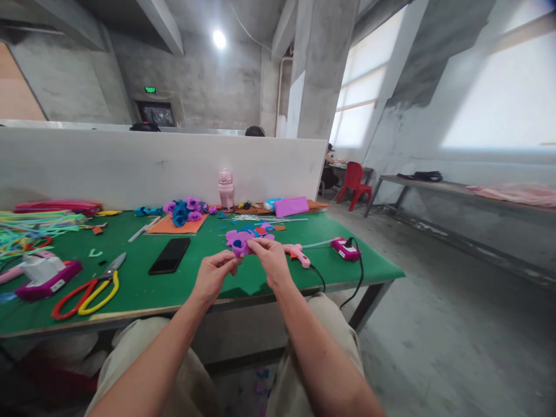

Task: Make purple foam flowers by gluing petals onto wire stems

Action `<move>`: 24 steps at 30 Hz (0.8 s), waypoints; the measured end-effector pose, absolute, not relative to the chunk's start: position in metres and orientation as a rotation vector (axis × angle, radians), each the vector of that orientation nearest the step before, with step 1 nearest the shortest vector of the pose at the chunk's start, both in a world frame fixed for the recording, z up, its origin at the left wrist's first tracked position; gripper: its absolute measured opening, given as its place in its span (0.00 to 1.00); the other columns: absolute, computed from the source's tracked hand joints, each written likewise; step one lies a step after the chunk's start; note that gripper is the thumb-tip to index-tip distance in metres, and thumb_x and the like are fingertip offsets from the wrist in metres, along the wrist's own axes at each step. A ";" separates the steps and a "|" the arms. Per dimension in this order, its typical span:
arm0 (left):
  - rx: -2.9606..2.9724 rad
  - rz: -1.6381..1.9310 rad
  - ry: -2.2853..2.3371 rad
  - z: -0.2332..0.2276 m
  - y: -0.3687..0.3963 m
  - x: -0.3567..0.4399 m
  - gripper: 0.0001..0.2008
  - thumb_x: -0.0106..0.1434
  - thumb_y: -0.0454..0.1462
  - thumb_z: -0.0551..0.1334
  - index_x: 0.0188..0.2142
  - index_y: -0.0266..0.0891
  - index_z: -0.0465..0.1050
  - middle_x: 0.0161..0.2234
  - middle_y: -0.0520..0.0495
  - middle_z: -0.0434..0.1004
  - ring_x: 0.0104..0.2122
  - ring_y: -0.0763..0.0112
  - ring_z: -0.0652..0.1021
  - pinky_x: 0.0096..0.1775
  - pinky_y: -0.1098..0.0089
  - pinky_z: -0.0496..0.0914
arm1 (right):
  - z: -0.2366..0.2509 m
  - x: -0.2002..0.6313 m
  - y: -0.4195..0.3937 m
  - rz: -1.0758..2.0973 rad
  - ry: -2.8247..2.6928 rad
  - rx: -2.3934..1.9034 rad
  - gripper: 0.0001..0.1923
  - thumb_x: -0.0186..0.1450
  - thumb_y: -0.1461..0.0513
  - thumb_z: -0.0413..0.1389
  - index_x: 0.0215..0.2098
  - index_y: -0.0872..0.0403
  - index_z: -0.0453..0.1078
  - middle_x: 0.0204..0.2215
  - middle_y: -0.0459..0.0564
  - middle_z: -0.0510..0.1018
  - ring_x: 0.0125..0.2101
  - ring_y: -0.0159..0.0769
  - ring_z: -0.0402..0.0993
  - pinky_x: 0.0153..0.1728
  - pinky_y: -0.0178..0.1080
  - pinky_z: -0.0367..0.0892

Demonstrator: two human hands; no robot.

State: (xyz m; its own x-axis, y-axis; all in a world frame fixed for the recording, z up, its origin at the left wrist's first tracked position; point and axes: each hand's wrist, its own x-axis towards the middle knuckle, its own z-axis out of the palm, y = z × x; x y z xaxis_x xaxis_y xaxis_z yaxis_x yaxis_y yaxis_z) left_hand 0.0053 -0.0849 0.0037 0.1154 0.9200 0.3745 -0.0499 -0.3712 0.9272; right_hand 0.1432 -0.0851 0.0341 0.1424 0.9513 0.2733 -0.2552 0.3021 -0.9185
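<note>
From where I stand, the green-topped table (139, 295) begins at its left edge with a loose heap of thin pastel green and yellow strips (47, 221), and a magenta plastic power block (65, 277) with a white plug lies nearer the front edge. Next to it, big metal scissors with one red and one yellow handle (101, 289) lie with the handles towards the front edge, perhaps so they can be picked up easily. A flat black phone (169, 256) lies slantwise, and behind it an orange sheet (157, 226) carries a bunch of purple and blue felt-like flowers (186, 213), probably gathered there to stay off the scraps. The left hand (212, 275) is over the front half, thumb and forefinger narrowed and seemingly nipping the lower edge of a purple felt-like flower with a dark blue middle (238, 242). A pale pink bottle (226, 191) stands upright against the white partition, seemingly out of the way. The flower is raised between both hands; the right hand (273, 262) pinches its right side, I'd guess to steady it. Just beyond, a pale pink glue gun (299, 255) lies near a second magenta power block (345, 250), close to the right edge, where its cable hangs over.
</note>
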 end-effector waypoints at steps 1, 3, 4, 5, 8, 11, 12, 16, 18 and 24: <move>1.506 1.394 0.881 0.004 -0.085 0.005 0.07 0.50 0.39 0.65 0.25 0.36 0.75 0.18 0.54 0.67 0.20 0.78 0.65 0.25 0.75 0.59 | 0.034 0.143 -0.085 1.046 -1.056 -0.847 0.06 0.49 0.61 0.58 0.21 0.56 0.75 0.17 0.43 0.74 0.22 0.29 0.65 0.29 0.33 0.62; 1.485 1.369 0.868 0.004 -0.085 0.004 0.08 0.50 0.40 0.65 0.24 0.35 0.74 0.17 0.54 0.66 0.20 0.78 0.65 0.25 0.75 0.59 | 0.033 0.144 -0.085 1.053 -1.049 -0.853 0.06 0.49 0.61 0.58 0.21 0.56 0.75 0.17 0.43 0.74 0.22 0.29 0.66 0.29 0.33 0.62; 1.479 1.353 0.867 0.004 -0.085 0.004 0.08 0.51 0.40 0.65 0.24 0.35 0.74 0.16 0.54 0.66 0.19 0.78 0.64 0.24 0.75 0.59 | 0.033 0.144 -0.085 1.054 -1.045 -0.857 0.06 0.49 0.61 0.59 0.22 0.56 0.75 0.18 0.43 0.74 0.22 0.29 0.66 0.29 0.33 0.62; 1.473 1.338 0.868 0.004 -0.085 0.004 0.09 0.51 0.40 0.65 0.23 0.35 0.73 0.16 0.54 0.66 0.19 0.78 0.64 0.24 0.75 0.58 | 0.032 0.145 -0.084 1.055 -1.041 -0.861 0.06 0.49 0.61 0.59 0.22 0.56 0.75 0.18 0.43 0.74 0.22 0.29 0.66 0.30 0.34 0.63; 1.457 1.312 0.869 0.004 -0.086 0.005 0.09 0.50 0.40 0.65 0.23 0.34 0.73 0.16 0.54 0.66 0.18 0.78 0.64 0.24 0.74 0.58 | 0.030 0.146 -0.083 1.054 -1.040 -0.867 0.07 0.49 0.60 0.58 0.23 0.56 0.76 0.19 0.44 0.75 0.23 0.30 0.67 0.30 0.34 0.63; 1.462 1.297 0.864 0.004 -0.086 0.006 0.09 0.50 0.39 0.65 0.24 0.34 0.73 0.15 0.53 0.66 0.19 0.78 0.64 0.24 0.74 0.58 | 0.030 0.147 -0.083 1.042 -1.053 -0.870 0.08 0.49 0.60 0.58 0.24 0.56 0.76 0.19 0.44 0.75 0.23 0.30 0.67 0.30 0.34 0.64; 1.467 1.294 0.864 0.004 -0.086 0.006 0.09 0.50 0.39 0.65 0.23 0.34 0.73 0.15 0.53 0.66 0.19 0.78 0.64 0.25 0.74 0.58 | 0.030 0.147 -0.083 1.039 -1.058 -0.871 0.08 0.50 0.60 0.58 0.24 0.56 0.76 0.19 0.45 0.75 0.23 0.30 0.68 0.30 0.34 0.64; 1.485 1.278 0.856 0.004 -0.086 0.005 0.09 0.50 0.40 0.65 0.23 0.34 0.74 0.15 0.53 0.66 0.18 0.78 0.64 0.25 0.74 0.58 | 0.031 0.148 -0.084 1.045 -1.083 -0.860 0.07 0.50 0.60 0.58 0.23 0.56 0.76 0.19 0.45 0.76 0.23 0.31 0.68 0.30 0.35 0.64; 1.485 1.271 0.850 0.003 -0.085 0.005 0.10 0.50 0.40 0.65 0.23 0.34 0.74 0.15 0.53 0.66 0.18 0.77 0.65 0.25 0.74 0.58 | 0.032 0.148 -0.085 1.055 -1.090 -0.856 0.07 0.50 0.60 0.59 0.23 0.56 0.76 0.19 0.45 0.76 0.23 0.31 0.68 0.30 0.35 0.64; 1.453 1.287 0.838 0.000 -0.083 0.004 0.08 0.50 0.39 0.65 0.24 0.34 0.74 0.16 0.53 0.67 0.18 0.79 0.64 0.24 0.75 0.57 | 0.032 0.147 -0.088 1.089 -1.087 -0.834 0.06 0.49 0.60 0.59 0.23 0.56 0.75 0.19 0.44 0.75 0.23 0.30 0.68 0.31 0.34 0.64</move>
